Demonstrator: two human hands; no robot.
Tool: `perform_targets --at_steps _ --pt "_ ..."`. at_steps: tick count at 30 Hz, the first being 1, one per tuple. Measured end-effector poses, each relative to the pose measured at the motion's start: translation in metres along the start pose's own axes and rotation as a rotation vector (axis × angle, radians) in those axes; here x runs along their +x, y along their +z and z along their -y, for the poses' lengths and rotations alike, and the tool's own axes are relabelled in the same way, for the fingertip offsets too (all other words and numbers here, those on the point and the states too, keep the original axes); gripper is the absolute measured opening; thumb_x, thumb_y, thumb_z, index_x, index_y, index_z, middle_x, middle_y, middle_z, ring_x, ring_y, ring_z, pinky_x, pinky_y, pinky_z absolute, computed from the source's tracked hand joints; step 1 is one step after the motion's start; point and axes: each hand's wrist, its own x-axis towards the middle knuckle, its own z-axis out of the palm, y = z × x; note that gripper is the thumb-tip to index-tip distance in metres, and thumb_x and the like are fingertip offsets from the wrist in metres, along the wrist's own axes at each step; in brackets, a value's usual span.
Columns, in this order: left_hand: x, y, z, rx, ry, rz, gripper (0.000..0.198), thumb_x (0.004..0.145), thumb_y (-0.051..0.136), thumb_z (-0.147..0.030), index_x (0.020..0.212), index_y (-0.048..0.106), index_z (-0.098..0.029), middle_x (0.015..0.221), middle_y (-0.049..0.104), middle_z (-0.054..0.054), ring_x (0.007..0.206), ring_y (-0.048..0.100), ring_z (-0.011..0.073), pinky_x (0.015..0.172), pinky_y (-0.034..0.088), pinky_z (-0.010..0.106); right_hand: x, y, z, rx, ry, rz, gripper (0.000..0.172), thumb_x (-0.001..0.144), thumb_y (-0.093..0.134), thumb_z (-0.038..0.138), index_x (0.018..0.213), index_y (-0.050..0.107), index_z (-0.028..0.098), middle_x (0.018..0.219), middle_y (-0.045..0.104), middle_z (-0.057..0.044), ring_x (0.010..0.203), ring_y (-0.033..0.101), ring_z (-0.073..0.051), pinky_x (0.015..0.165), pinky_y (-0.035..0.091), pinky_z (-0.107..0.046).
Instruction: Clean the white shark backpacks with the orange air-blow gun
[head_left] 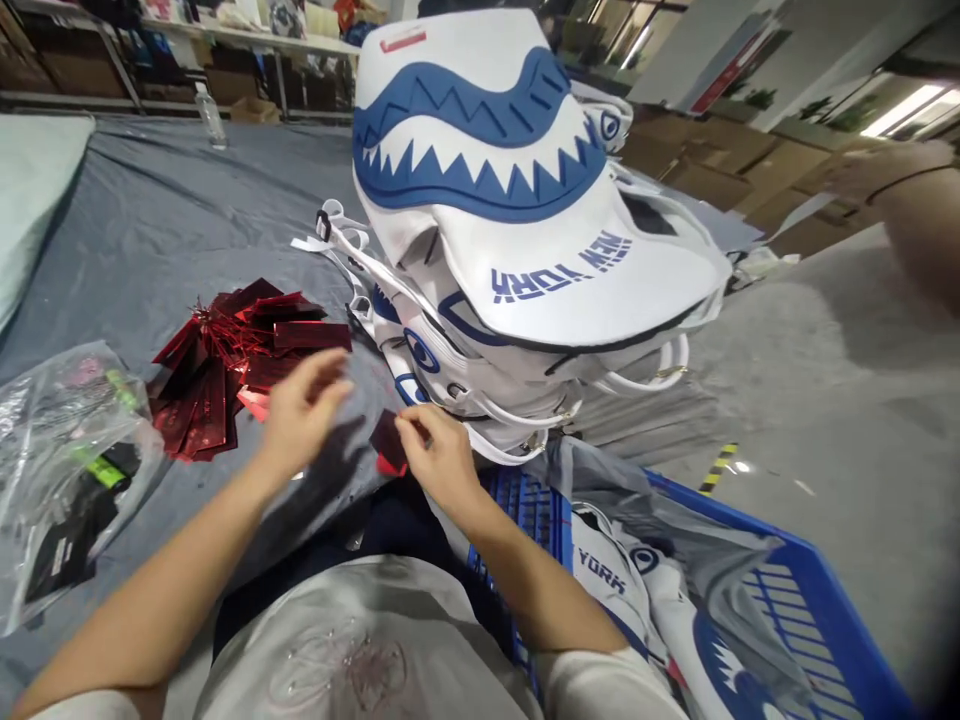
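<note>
My right hand [439,450] pinches a small shiny red tag [388,443] at the foot of a stack of white backpacks [525,230] printed with a blue shark mouth and "NEW YORK". My left hand [301,410] hovers just left of it, fingers loosely spread and slightly blurred, holding nothing. A pile of several more red tags [229,360] with strings lies on the grey cloth [172,230] to the left of my hands.
A clear plastic bag [67,460] with dark items lies at the left. A blue plastic crate [795,600] at the lower right holds bagged backpacks. Another person's arm [911,200] shows at the right edge. Shelves, cardboard boxes and a bottle [211,115] stand behind.
</note>
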Motion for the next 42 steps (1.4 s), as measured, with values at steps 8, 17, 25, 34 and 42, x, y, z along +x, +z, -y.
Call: perform_targets --at_steps 8,17,25,34,42 --pt "-0.047 0.071 -0.023 -0.442 -0.226 0.152 0.022 0.086 0.064 -0.037 0.085 0.072 -0.017 0.077 0.075 0.003 0.072 0.071 0.0171 0.071 0.057 0.028 -0.013 -0.038 -0.012 -0.265 0.169 0.151 0.026 0.096 0.051 0.033 0.111 0.069 0.021 0.079 0.072 -0.004 0.067 0.064 -0.017 0.066 0.045 -0.026" --pt "-0.011 0.085 -0.019 0.378 0.002 0.450 0.036 0.091 0.052 -0.016 0.119 0.073 -0.023 0.111 0.075 0.011 0.101 0.071 0.0276 0.084 0.054 0.036 0.021 -0.060 -0.021 -0.732 0.193 0.284 0.026 0.097 0.048 0.024 0.119 0.061 0.020 0.095 0.076 -0.010 0.084 0.072 -0.026 0.070 0.048 -0.031" --pt "0.001 0.103 -0.001 0.265 0.108 0.543 0.038 0.089 0.051 -0.013 0.116 0.074 -0.027 0.110 0.076 0.007 0.099 0.071 0.0232 0.085 0.054 0.033 -0.002 -0.060 -0.047 -0.681 0.233 0.155 0.034 0.096 0.047 0.025 0.126 0.060 0.019 0.093 0.076 -0.009 0.078 0.071 -0.024 0.069 0.047 -0.030" --pt "0.012 0.107 -0.017 0.171 0.173 0.586 0.034 0.091 0.050 -0.018 0.113 0.074 -0.026 0.110 0.075 0.007 0.102 0.069 0.0241 0.086 0.051 0.033 -0.001 -0.056 -0.051 -0.571 0.255 0.072 0.031 0.096 0.047 0.029 0.120 0.064 0.017 0.088 0.076 -0.008 0.076 0.072 -0.023 0.072 0.047 -0.030" --pt "0.023 0.105 -0.011 -0.603 -0.104 1.013 0.045 0.075 0.074 -0.025 0.118 0.060 -0.018 0.094 0.072 0.005 0.084 0.068 0.0156 0.075 0.053 0.026 -0.009 -0.079 -0.048 -0.193 0.207 -0.339 0.028 0.094 0.051 0.041 0.092 0.066 0.017 0.081 0.073 -0.006 0.059 0.068 -0.017 0.061 0.051 -0.027"
